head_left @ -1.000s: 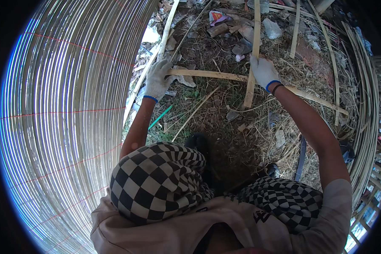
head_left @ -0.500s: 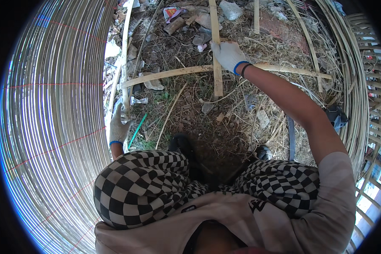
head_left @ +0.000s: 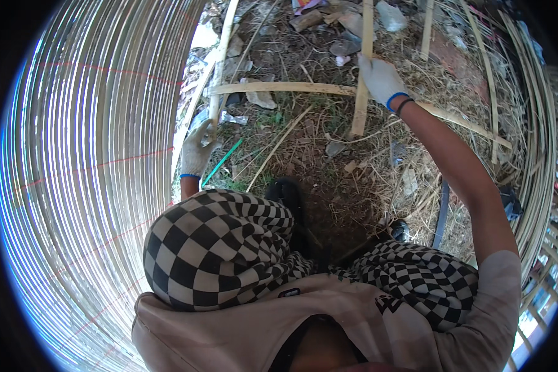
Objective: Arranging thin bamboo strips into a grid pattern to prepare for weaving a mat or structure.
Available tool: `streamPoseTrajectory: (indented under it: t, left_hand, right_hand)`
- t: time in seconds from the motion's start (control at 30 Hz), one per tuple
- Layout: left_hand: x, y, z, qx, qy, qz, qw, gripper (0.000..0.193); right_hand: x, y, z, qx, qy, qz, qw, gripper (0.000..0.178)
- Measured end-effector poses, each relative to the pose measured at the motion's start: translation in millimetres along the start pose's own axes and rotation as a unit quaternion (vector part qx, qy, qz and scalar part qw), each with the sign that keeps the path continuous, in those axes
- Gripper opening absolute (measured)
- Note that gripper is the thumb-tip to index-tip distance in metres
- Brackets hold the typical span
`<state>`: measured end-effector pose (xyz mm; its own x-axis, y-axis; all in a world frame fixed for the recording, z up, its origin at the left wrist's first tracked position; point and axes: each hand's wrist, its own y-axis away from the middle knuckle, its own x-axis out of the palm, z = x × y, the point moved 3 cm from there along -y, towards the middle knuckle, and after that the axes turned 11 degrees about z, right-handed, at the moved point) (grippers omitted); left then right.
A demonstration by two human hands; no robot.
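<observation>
My right hand (head_left: 379, 79) closed on middle strip (head_left: 359, 115); left hand (head_left: 196, 152), left of that strip, part-curled, hold unclear. Crosspiece (head_left: 291, 87) might skew if right slackens.

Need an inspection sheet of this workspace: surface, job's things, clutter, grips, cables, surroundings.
Surface: bare ground, soil with dry straw and some green growth.
Job's things: cross strip running between left strip and middle strip, crossing the latter.
Clutter: green strip, pale chunk, scattered scraps.
Left grip: gloved left hand at left strip's lower end; closure unclear.
Right grip: gloved right hand at middle strip, near the crossing; fingers partly hidden.
Cables: nothing seen.
Surroundings: slatted screen left, with red threads; long thin strips right.
</observation>
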<state>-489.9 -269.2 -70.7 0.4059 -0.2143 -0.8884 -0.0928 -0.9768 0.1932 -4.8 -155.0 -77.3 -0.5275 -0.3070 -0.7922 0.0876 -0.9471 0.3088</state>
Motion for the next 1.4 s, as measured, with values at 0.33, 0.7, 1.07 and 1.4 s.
streamPoseTrajectory:
  t: [0.33, 0.7, 1.07, 1.4]
  left_hand:
    - [-10.9, -20.4, -15.2, -0.004, 0.029, -0.017, 0.999, 0.078]
    - [-37.8, -74.2, -17.2, 0.129, -0.137, -0.056, 0.98, 0.101]
    - [-27.0, -93.5, -33.2, 0.082, 0.006, -0.024, 0.996, 0.082]
    - [-21.7, -99.3, -13.0, 0.085, 0.133, -0.006, 0.987, 0.083]
  right_hand:
    - [4.0, -10.6, -4.8, 0.004, -0.008, -0.008, 1.0, 0.069]
    - [2.6, -6.3, -2.0, 0.014, -0.03, 0.017, 0.999, 0.065]
    - [-4.8, -8.9, -8.1, 0.02, -0.032, 0.005, 0.999, 0.065]
    - [-4.6, -7.3, -1.3, 0.015, -0.025, 0.011, 1.0, 0.065]
